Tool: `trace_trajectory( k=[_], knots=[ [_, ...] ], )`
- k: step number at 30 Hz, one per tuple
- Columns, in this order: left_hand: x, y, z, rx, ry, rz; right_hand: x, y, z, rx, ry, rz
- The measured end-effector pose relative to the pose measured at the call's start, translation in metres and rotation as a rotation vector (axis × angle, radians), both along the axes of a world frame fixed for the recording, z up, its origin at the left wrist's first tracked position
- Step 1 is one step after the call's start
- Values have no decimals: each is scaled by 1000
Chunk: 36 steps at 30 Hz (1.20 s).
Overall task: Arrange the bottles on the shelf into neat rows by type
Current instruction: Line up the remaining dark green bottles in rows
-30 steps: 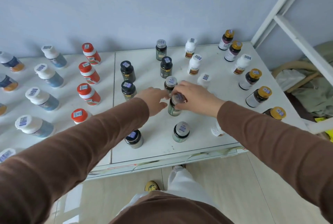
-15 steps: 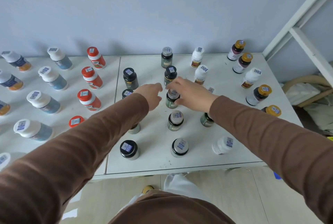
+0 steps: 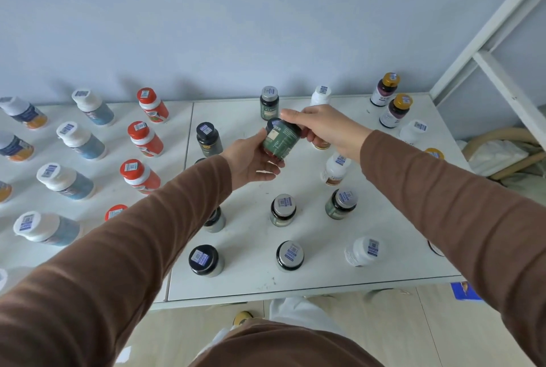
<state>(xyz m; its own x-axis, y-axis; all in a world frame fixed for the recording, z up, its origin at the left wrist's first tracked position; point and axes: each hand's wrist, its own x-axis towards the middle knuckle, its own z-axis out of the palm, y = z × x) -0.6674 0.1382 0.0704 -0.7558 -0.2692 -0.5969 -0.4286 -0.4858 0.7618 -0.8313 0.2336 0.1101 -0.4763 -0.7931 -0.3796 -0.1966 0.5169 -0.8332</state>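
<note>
The dark green bottle [image 3: 280, 140] is off the shelf [image 3: 384, 260] now, held tilted in the air between both hands above the middle of the right panel; half a second ago it stood upright under the right hand alone. The right hand [image 3: 328, 130] pinches its cap end with fingers closed on it, and the left hand [image 3: 251, 159], which hovered empty before, cups its base from below, fingers curled against the glass.

Still standing: one matching green bottle at the back [image 3: 269, 102], two grey-capped ones [image 3: 283, 210] in the row nearer the front beside a third [image 3: 341, 203], and a fourth at the front [image 3: 290, 255]. Two black-capped bottles show clearly, one at the back [image 3: 209, 139] and one at the front [image 3: 204, 260]. Four red-capped bottles [image 3: 144, 139] line the left panel, with four white-capped blue ones [image 3: 81, 140] left of them. Two gold-capped bottles [image 3: 396, 111] stand at the back right.
</note>
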Motion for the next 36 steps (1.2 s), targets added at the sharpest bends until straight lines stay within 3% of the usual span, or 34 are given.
trace_trajectory(
  k=[3, 6, 11, 14, 16, 24, 28, 32, 34, 36],
  knots=[
    [0, 1, -5, -15, 2, -32, 1, 3, 1, 15, -18, 22],
    [5, 1, -8, -155, 32, -38, 1, 10, 4, -74, 32, 109],
    [10, -8, -13, -610, -4, -180, 13, 13, -2, -168, 581, 411],
    [13, -16, -16, -954, -161, -295, 22, 10, -22, -110, 705, 524],
    [14, -20, -17, -1085, -218, -325, 25, 8, -38, -51, 744, 563],
    [10, -33, -13, -1220, -293, -360, 13, -3, -38, -14, 680, 565],
    [-8, -51, -12, -1263, -363, -348, -8, -33, -28, -117, 837, 448],
    [-28, -60, -24, -1229, -452, -399, -15, -56, -50, 44, 893, 691],
    [-33, -63, -28, -1158, -455, -380, -19, -61, -52, 27, 861, 668],
    [-35, -65, -28, -1042, -386, -269, -27, -64, -45, -7, 710, 548]
  ],
)
